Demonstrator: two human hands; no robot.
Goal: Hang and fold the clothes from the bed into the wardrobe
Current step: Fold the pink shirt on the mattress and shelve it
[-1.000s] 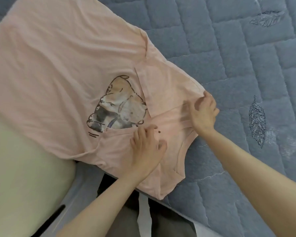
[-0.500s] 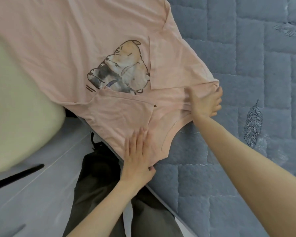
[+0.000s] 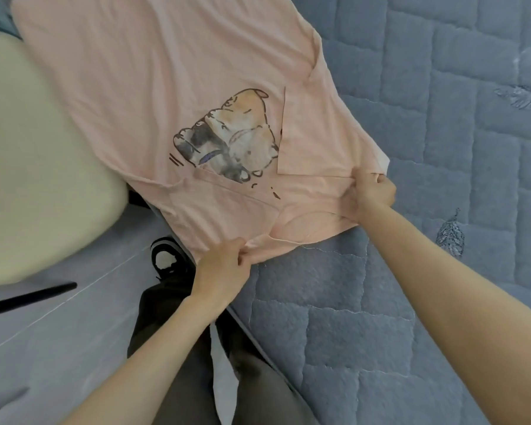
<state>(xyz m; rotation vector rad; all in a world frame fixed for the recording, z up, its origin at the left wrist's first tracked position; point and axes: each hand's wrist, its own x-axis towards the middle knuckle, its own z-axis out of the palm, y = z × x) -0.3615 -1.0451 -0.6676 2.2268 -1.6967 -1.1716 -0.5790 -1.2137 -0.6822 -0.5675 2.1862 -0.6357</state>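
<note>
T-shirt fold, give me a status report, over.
Left hand pinches the T-shirt at the collar end; right hand grips its shoulder. Shirt spread on bed, sleeves folded in. Nothing on it.

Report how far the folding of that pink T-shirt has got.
Done: the pink T-shirt lies spread on the blue quilt with both sleeves folded in over the front. In hand: left hand and right hand each grip the collar end at a shoulder. Left: folding the body over, then putting it away; no wardrobe is in view.
</note>
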